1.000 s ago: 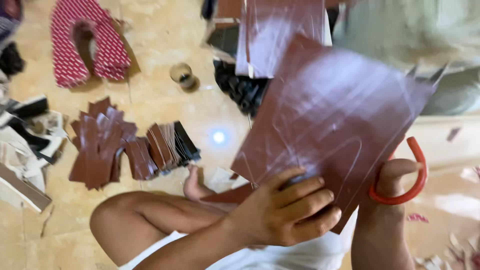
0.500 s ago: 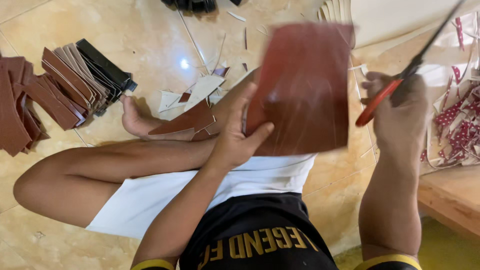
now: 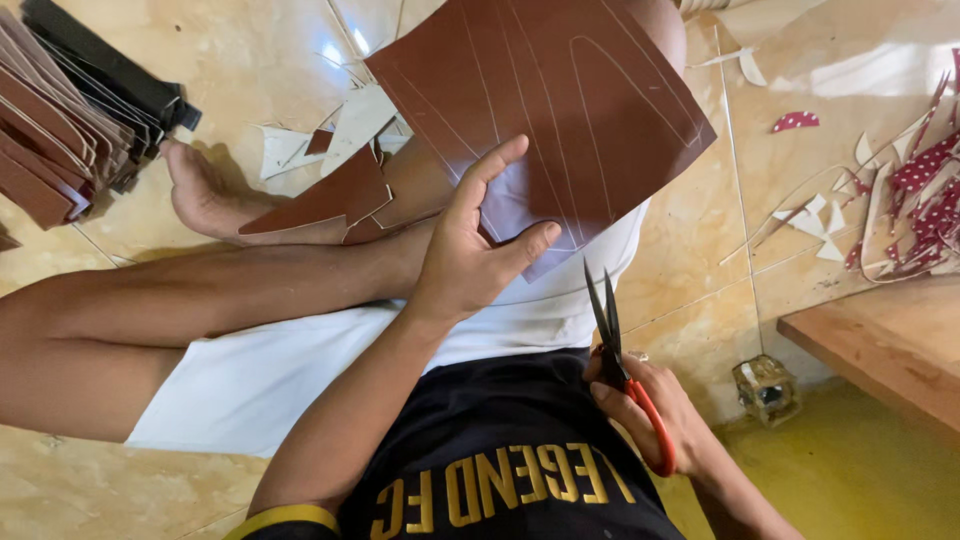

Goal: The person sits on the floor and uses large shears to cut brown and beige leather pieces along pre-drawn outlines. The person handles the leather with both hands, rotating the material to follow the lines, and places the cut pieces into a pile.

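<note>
The brown sheet (image 3: 560,110), marked with pale curved lines, is held above the person's lap. The left hand (image 3: 470,250) grips its lower edge, thumb on top and fingers clamped beneath. The right hand (image 3: 655,415) sits low beside the hip, fingers closed around the red handles of the scissors (image 3: 615,350), whose blades are shut and point up toward the sheet. Offcuts (image 3: 330,185) lie by the foot (image 3: 205,195). Stacked brown pieces (image 3: 60,130) lie far left; dotted red scraps (image 3: 925,190) lie right.
</note>
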